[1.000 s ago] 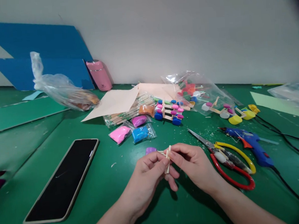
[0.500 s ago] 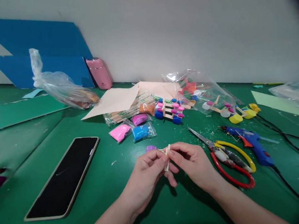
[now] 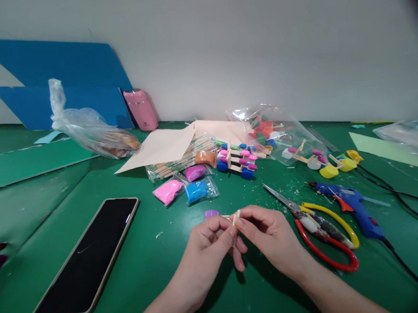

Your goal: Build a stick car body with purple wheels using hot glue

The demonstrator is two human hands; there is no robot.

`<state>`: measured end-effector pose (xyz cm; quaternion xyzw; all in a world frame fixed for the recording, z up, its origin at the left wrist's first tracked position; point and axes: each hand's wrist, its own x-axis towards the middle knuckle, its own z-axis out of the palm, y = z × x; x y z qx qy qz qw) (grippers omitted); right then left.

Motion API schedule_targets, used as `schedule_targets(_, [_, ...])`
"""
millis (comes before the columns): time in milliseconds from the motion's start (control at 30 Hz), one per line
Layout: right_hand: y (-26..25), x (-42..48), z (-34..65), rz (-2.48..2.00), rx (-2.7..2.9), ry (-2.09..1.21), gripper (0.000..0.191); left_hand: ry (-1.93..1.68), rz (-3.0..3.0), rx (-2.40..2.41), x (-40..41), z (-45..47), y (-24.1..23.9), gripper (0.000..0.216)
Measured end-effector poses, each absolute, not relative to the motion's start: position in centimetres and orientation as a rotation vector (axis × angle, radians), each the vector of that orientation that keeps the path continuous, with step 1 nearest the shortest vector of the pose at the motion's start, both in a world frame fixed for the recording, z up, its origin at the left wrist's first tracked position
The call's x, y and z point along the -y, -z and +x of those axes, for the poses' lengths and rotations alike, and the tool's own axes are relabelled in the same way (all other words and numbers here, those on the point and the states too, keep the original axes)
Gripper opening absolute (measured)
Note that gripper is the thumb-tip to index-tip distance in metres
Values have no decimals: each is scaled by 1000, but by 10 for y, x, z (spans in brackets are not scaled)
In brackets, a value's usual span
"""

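Both hands meet at the near middle of the green tabletop [image 3: 141, 261]. The left hand [image 3: 204, 252] pinches pale thin sticks [image 3: 236, 216] between thumb and fingers, its lower fingers loosely curled beneath. The right hand [image 3: 271, 233] closes thumb and forefinger on the same sticks near their upper end, so both grips are narrow and their fingertips nearly touch. A purple piece [image 3: 211, 214] shows just beyond the left fingers; whether it joins the sticks is hidden.

To the left, a stretch of tabletop separates the left hand from the smartphone [image 3: 87, 258]. Room is tighter on the right: the scissors [image 3: 308, 221] lie just beside the right hand and forearm, blades pointing far and left, with the blue glue gun [image 3: 357, 208] beyond them. On the far side, the blue clay packet [image 3: 198, 190] and the stick model [image 3: 237, 160] edge the working space, and the pale wall [image 3: 259, 53] rises along the table's far edge.
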<state>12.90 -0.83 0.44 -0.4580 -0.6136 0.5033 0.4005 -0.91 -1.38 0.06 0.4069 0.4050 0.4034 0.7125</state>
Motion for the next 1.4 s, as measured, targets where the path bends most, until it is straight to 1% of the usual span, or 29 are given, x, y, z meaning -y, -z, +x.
schedule_targets(167, [-5,9,127,-1189,1500,-1302,21,-892,951,-942,14,-8,-2,16])
schedule_targets(400, [-7,5,129,-1247,1300,-1356,21,-762,738,-726,16,-11,-1,20])
schedule_targets(600, [-8,4,131,-1246,1227,-1472,23,-713,734,-656,17,-11,1,20])
schedule_targets(1067, [-9,6,132,-1246,1319,-1384,23,-709,785,-715,15,-9,3,18])
schedule_targets(1233, [-8,9,129,-1174,1340,-1371,19,-785,902,-790,16,-9,2,21])
schedule_targets(1400, [-10,8,134,-1129,1367,-1385,20,-769,1028,-872,16,-10,0,24])
